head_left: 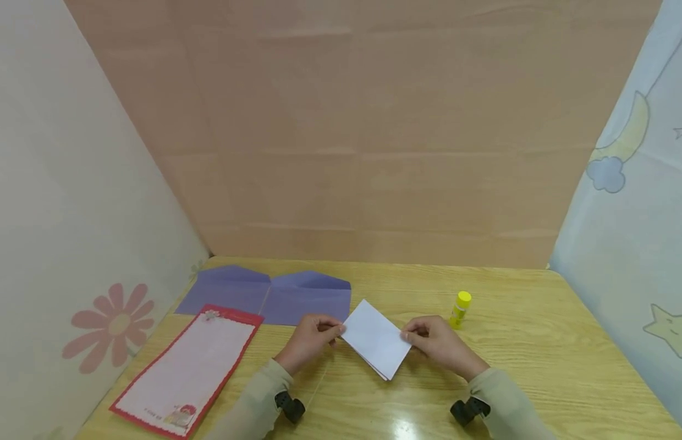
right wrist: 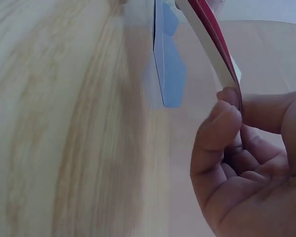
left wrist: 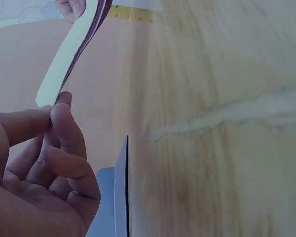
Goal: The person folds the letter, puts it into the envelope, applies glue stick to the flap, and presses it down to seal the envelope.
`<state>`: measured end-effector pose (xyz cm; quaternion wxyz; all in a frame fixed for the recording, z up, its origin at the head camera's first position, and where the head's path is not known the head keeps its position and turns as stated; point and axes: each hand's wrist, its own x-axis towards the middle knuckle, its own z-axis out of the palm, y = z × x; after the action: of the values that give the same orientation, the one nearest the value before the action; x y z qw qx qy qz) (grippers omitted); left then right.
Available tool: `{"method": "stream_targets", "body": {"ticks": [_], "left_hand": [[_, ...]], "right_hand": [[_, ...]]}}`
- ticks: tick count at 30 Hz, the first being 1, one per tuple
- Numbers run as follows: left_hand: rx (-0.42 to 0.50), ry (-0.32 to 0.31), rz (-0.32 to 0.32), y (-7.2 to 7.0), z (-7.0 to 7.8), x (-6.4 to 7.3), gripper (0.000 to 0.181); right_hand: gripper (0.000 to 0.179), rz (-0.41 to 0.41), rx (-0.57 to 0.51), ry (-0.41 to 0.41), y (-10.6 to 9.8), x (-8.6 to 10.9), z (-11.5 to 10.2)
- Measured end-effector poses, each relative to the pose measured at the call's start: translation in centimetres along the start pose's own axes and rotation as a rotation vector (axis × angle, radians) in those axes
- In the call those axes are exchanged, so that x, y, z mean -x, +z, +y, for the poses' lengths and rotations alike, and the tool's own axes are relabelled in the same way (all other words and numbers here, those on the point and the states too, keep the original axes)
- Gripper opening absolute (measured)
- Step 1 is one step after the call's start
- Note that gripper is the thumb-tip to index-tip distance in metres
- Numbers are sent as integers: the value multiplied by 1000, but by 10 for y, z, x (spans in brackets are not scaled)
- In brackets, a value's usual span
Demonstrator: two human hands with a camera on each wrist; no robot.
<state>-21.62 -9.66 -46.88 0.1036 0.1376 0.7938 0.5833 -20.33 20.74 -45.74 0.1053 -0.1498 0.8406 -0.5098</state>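
A folded sheet of paper (head_left: 376,340), white on top, is held up at a slant between both hands. My left hand (head_left: 313,341) pinches its left corner between thumb and fingers. At the opposite corner, my right hand (head_left: 439,342) pinches it the same way. The left wrist view shows the folded paper (left wrist: 69,59) edge-on, with dark red layers under the white. In the right wrist view, red shows along the edge of the paper (right wrist: 212,34) too. The table lies below it.
Two purple envelopes (head_left: 308,300) with raised flaps lie at the back left. In front of them is a red-bordered sheet (head_left: 187,366) with a pale middle. A yellow glue stick (head_left: 459,309) stands upright behind my right hand. Walls enclose the table's back and sides.
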Motion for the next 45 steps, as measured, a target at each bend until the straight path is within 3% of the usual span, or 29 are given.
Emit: {"method": "stream_targets", "body": {"ticks": [9, 19, 22, 26, 28, 31, 35, 40, 45], "left_hand": [[13, 5, -8, -4, -4, 0, 20], [-25, 11, -62, -3, -2, 1, 18], [-146, 50, -29, -6, 0, 0, 18], [-413, 128, 138, -15, 2, -6, 16], [-542, 137, 221, -21, 2, -9, 14], [-693, 107, 276, -30, 0, -12, 17], [-813, 110, 269, -36, -8, -14, 18], [-832, 111, 216, -36, -15, -14, 15], [-834, 65, 173, -29, -8, -10, 20]], "right_hand": [[23, 1, 45, -17, 1, -1, 1], [19, 28, -31, -7, 3, -1, 4], [17, 40, -14, -17, 3, -1, 5], [15, 52, 12, -28, 0, 0, 9], [15, 51, 19, -24, -1, 1, 10], [16, 42, 23, -13, -2, 3, 12], [16, 36, 44, -1, -2, 5, 13], [15, 36, 62, 5, -3, 5, 14], [15, 45, 80, 21, -8, 5, 12]]}}
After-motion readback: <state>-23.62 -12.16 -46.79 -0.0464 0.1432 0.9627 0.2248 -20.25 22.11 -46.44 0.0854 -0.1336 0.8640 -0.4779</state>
